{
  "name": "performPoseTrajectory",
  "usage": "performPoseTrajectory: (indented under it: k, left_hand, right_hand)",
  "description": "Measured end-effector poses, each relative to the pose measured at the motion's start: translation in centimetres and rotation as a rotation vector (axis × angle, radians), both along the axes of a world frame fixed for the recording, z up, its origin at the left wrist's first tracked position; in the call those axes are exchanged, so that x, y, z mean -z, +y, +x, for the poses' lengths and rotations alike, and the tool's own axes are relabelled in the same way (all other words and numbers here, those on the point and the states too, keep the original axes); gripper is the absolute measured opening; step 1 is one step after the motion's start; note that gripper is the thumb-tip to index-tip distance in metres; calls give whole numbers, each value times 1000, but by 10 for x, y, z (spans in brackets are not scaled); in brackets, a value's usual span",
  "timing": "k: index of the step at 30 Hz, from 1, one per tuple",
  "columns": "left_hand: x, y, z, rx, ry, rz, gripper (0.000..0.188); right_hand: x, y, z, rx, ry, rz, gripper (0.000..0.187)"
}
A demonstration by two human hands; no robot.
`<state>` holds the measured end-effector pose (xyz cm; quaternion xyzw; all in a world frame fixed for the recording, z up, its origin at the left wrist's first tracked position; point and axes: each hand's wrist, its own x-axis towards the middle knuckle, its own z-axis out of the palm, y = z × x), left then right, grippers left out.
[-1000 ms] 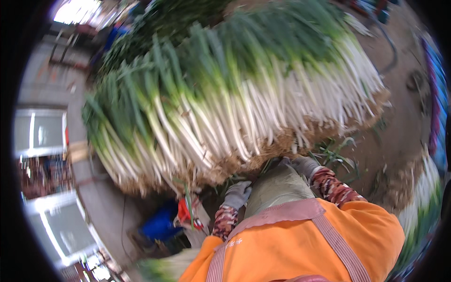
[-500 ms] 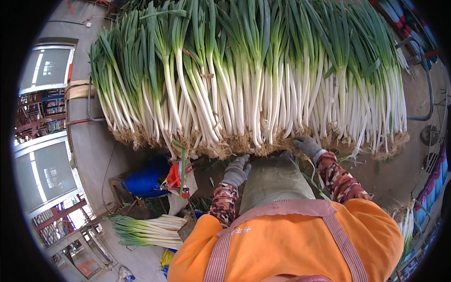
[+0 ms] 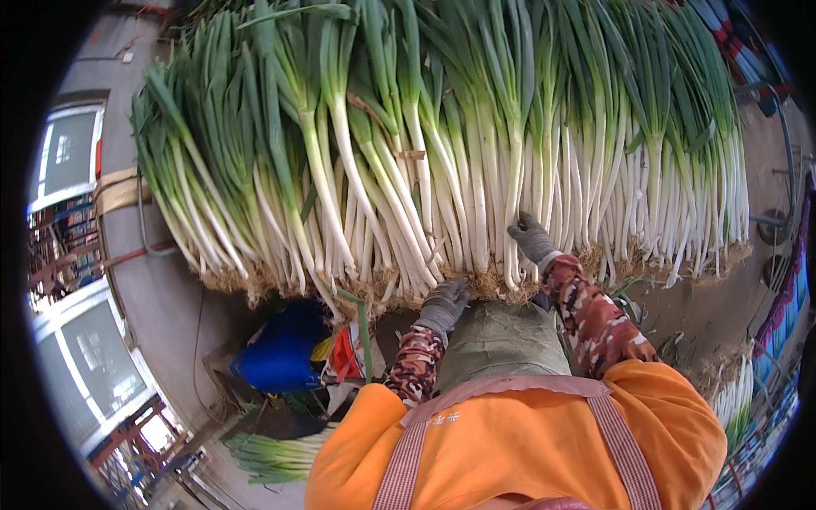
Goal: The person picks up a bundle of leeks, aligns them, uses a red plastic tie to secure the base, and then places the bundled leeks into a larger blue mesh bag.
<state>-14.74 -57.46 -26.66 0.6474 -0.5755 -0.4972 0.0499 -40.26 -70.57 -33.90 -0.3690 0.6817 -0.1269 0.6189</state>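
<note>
A wide, thick row of long green onions point(image 3: 476, 178) lies before me, leaves pointing away and the shaggy root ends towards me. My gloved right hand point(image 3: 535, 240) reaches over the white stalks near the middle of the row. Its thumb and fingers are apart, with the fingertips at one thick stalk. My gloved left hand point(image 3: 444, 306) is lower, against the roots just above my left thigh. Its fingers stretch forward, and the tips are partly lost among the roots. Both hands wear grey gloves below camouflage sleeves.
To the left are a blue container point(image 3: 280, 353) and a red-and-white piece of material point(image 3: 344, 353). A smaller bunch of green onions point(image 3: 276, 455) lies at lower left, another bunch point(image 3: 733, 399) at right. Bent metal tubing point(image 3: 789, 153) stands beside the row's right end.
My right hand has moved up and left from the roots onto the white stalks. My left hand has shifted slightly right, to the root ends. The view has shifted too.
</note>
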Motion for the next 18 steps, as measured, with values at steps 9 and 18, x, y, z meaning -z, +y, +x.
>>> performPoseTrajectory:
  k: [9, 18]
  left_hand:
    - [20, -16, 20, -141, 55, -81, 32]
    - [1, -53, -26, 49, 129, -50, 31]
  right_hand:
    - [-11, -36, 15, -285, 331, 10, 76]
    - [-17, -15, -75, 283, -97, 111, 32]
